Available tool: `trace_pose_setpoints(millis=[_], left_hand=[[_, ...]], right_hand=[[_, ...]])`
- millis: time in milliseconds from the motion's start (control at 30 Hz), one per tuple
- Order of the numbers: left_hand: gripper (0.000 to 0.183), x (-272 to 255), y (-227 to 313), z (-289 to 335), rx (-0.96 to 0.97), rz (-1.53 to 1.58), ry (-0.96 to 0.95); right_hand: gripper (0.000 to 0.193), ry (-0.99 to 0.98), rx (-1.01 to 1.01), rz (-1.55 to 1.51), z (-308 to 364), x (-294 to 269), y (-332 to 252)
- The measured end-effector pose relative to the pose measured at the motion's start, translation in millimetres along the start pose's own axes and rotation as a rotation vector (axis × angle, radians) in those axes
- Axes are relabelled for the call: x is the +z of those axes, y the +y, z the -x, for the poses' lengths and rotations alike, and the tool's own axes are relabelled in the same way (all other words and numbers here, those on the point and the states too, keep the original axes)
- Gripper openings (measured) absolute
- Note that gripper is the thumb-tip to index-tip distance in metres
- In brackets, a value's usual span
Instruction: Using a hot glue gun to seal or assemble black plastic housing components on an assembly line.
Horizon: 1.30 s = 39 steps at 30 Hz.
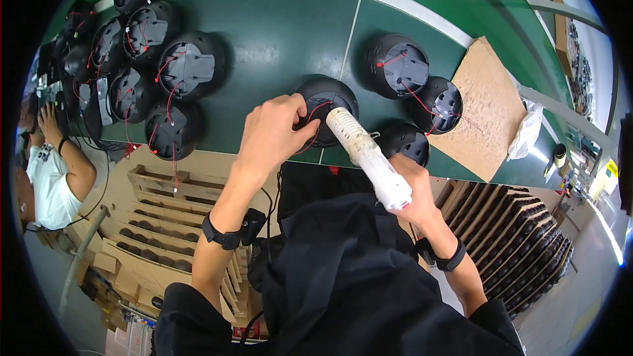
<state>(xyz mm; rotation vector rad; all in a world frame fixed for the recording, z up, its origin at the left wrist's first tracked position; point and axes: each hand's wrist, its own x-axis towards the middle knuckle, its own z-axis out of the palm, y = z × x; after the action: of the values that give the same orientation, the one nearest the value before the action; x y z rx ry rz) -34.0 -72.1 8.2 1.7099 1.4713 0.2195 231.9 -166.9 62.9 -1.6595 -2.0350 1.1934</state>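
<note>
In front of me a round black plastic housing (339, 90) lies on the green bench with its open side up, a thin red wire (320, 106) across it. My left hand (277, 126) reaches over its left rim, thumb and forefinger bent toward each other at the wire. My right hand (414, 188) is wrapped around a white glue gun (376, 166). Its ribbed, brown-stained front part points up and left, with the front end over the housing's right side. The glue gun hides part of the housing.
More black housings (191, 69) with red wires crowd the bench's left end; several others (397, 66) stand at right beside a brown board (491, 102). Racks of dark round parts stand below at left (155, 244) and right (514, 244). Another person's arm (76, 171) shows far left.
</note>
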Motion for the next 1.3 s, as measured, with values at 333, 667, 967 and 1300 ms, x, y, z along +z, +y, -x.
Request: trace_pose_setpoints(millis=[333,667,967,1300], left_hand=[[0.015,3,-7,1,0.047,0.119,0.005],[0.012,-1,-15,1,0.01,0.272,-0.072],[0.013,-15,-7,5,-0.019,0.395,0.09],[0.064,7,39,78,-0.003,0.851,-0.702]], right_hand=[[0.018,0.048,0.133,-0.106,-5,7,11],[0.02,0.017,0.151,-0.145,-2,-3,-4],[0.024,-0.235,0.304,0.004,-16,-29,-48],[0.042,0.072,0.146,-0.419,10,-29,-45]])
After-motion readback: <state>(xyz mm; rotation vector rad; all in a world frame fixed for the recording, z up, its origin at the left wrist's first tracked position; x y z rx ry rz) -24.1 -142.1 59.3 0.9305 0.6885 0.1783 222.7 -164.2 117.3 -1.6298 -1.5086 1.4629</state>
